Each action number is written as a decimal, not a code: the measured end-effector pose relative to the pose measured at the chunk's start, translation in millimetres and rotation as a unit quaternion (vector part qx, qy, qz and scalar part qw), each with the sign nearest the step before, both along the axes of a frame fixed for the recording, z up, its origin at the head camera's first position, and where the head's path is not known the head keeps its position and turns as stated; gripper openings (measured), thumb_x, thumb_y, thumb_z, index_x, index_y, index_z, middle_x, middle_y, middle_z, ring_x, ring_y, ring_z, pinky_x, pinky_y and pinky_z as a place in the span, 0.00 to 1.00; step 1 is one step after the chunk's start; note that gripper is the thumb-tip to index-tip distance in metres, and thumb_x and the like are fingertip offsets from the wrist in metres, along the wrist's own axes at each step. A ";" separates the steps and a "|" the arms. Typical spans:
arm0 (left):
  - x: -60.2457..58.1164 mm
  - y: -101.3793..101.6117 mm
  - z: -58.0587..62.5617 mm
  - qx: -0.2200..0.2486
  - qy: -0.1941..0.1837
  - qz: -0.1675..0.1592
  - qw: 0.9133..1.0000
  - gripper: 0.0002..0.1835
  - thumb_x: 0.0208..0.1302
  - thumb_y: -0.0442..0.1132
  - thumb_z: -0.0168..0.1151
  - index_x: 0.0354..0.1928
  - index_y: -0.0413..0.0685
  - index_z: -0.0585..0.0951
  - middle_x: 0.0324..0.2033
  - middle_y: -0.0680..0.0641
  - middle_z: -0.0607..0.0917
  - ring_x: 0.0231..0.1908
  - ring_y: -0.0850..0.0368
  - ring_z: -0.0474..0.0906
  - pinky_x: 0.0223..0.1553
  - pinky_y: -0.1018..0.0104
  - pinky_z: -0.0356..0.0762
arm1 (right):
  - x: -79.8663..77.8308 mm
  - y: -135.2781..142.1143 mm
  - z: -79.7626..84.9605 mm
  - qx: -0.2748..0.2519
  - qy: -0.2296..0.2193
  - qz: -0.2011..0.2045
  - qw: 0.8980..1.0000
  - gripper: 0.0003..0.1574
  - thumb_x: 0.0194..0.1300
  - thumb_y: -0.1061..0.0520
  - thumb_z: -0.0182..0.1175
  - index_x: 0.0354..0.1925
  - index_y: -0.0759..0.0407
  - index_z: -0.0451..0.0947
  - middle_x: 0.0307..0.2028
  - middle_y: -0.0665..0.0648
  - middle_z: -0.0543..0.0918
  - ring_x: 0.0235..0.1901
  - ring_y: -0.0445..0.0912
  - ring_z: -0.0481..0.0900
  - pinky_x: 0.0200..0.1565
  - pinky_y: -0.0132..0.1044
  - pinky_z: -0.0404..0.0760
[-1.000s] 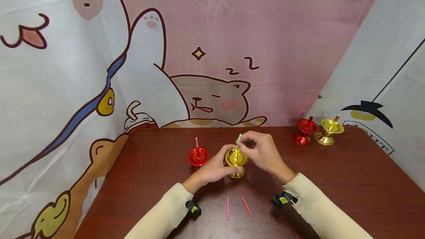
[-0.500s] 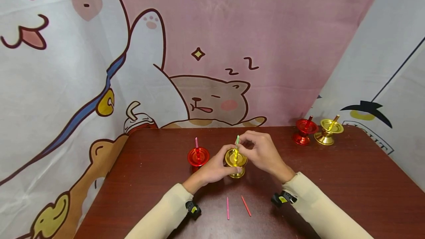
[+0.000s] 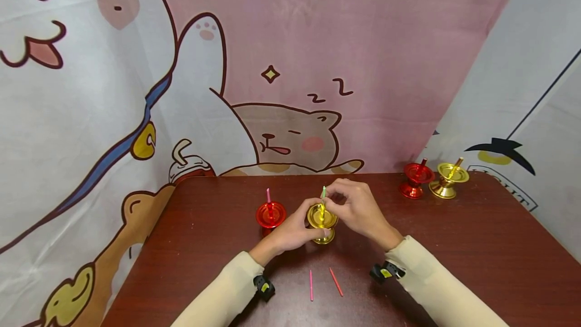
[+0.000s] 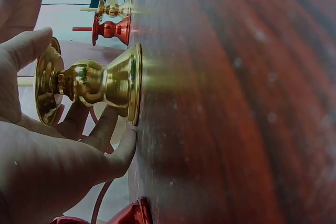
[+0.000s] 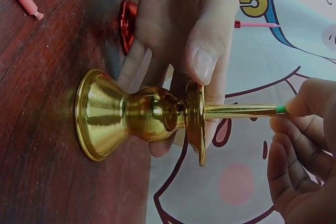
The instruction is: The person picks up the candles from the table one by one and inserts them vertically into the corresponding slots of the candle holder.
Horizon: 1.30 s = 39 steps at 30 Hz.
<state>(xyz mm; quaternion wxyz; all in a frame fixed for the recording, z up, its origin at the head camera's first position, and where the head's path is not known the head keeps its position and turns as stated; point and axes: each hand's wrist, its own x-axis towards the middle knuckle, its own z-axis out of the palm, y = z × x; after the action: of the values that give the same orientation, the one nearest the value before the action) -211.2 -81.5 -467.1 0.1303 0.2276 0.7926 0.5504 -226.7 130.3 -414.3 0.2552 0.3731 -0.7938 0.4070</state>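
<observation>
A gold candle holder (image 3: 315, 220) stands upright on the table, gripped by my left hand (image 3: 292, 228) with the thumb at the dish rim and fingers round the far side. In the right wrist view, a green candle (image 5: 281, 110) shows only a short bit between the holder's tube (image 5: 236, 111) and my right fingertips. My right hand (image 3: 360, 208) pinches that candle between thumb and fingers, right at the tube's mouth. Left of these stands a red candle holder (image 3: 268, 214), partly behind my left hand, with a pink candle (image 3: 269, 195) upright in it.
On the brown table (image 3: 199, 266) near me lie a loose pink candle (image 3: 311, 285) and a red candle (image 3: 336, 282). Another red holder (image 3: 413, 185) and another gold holder (image 3: 446, 185) stand at the back right. A printed cloth (image 3: 386, 64) hangs behind the table.
The green candle's tip has shifted slightly left and down, and the candle stands straighter over the tube. My left hand keeps its grip on the gold holder.
</observation>
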 end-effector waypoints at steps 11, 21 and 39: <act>-0.2 -0.7 0.7 0.001 -0.005 0.000 1.000 0.41 0.70 0.42 0.77 0.79 0.52 0.66 0.64 0.48 0.79 0.63 0.53 0.79 0.70 0.52 0.74 | -1.3 0.6 -0.5 -0.003 -0.001 0.002 1.000 0.09 0.58 0.70 0.72 0.33 0.56 0.88 0.32 0.45 0.87 0.31 0.41 0.82 0.32 0.36 0.83; -0.3 -0.5 1.6 0.002 -0.007 -0.001 1.000 0.41 0.70 0.42 0.77 0.79 0.52 0.66 0.64 0.48 0.79 0.63 0.53 0.79 0.70 0.51 0.73 | -1.8 1.2 -1.1 -0.008 -0.003 0.000 1.000 0.10 0.58 0.70 0.72 0.32 0.55 0.88 0.32 0.45 0.87 0.30 0.43 0.83 0.30 0.44 0.85; -1.3 -1.2 -3.5 0.000 -0.001 -0.004 1.000 0.40 0.70 0.42 0.77 0.78 0.51 0.66 0.64 0.48 0.80 0.63 0.54 0.79 0.69 0.54 0.75 | 2.0 4.0 -7.8 -0.004 -0.031 -0.007 0.999 0.10 0.61 0.70 0.74 0.36 0.56 0.90 0.34 0.44 0.88 0.32 0.40 0.85 0.31 0.34 0.85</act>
<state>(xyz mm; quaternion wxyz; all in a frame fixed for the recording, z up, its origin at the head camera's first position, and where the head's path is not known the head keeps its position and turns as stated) -212.5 -82.6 -470.6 0.1330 0.2304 0.7915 0.5503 -224.6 134.3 -422.1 0.2354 0.3537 -0.8021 0.4197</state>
